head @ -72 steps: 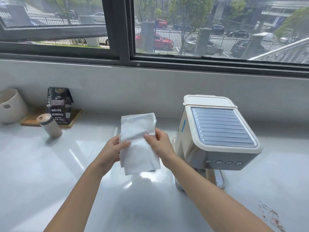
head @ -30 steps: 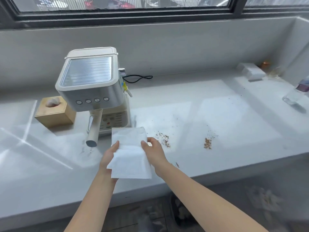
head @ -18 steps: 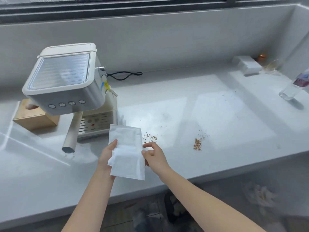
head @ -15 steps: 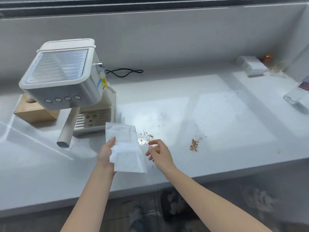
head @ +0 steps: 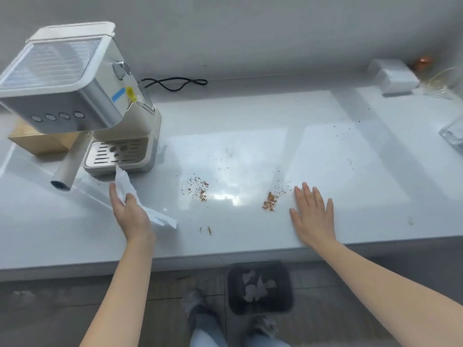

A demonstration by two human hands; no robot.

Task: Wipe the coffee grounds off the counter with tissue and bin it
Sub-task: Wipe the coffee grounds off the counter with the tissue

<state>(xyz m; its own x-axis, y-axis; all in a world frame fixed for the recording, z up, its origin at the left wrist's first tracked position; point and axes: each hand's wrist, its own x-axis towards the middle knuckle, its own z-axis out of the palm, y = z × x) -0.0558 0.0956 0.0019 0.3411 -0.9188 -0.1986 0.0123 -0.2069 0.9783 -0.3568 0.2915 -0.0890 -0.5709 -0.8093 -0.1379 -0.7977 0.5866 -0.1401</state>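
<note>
Brown coffee grounds lie in two small heaps on the white counter [head: 325, 151]: one heap [head: 198, 189] in the middle and another heap [head: 270, 201] to its right. A few crumbs [head: 209, 230] sit nearer the front edge. My left hand [head: 130, 214] holds a white tissue [head: 125, 184] upright, left of the grounds and just in front of the coffee machine. My right hand [head: 313, 214] rests flat, fingers spread, on the counter right beside the right heap. A dark bin [head: 260, 286] with crumpled tissue inside stands on the floor below the counter edge.
A white coffee machine [head: 75, 96] with a drip tray and steam wand stands at the left, a wooden tissue box [head: 35, 144] behind it. A black cable [head: 175, 83] lies by the wall. A white packet [head: 395, 76] and glassware [head: 453, 134] sit far right.
My right hand has let go of the tissue and moved right, landing flat beside the right heap. The left hand alone holds the tissue, now turned edge-on. The view tilted down, showing the bin.
</note>
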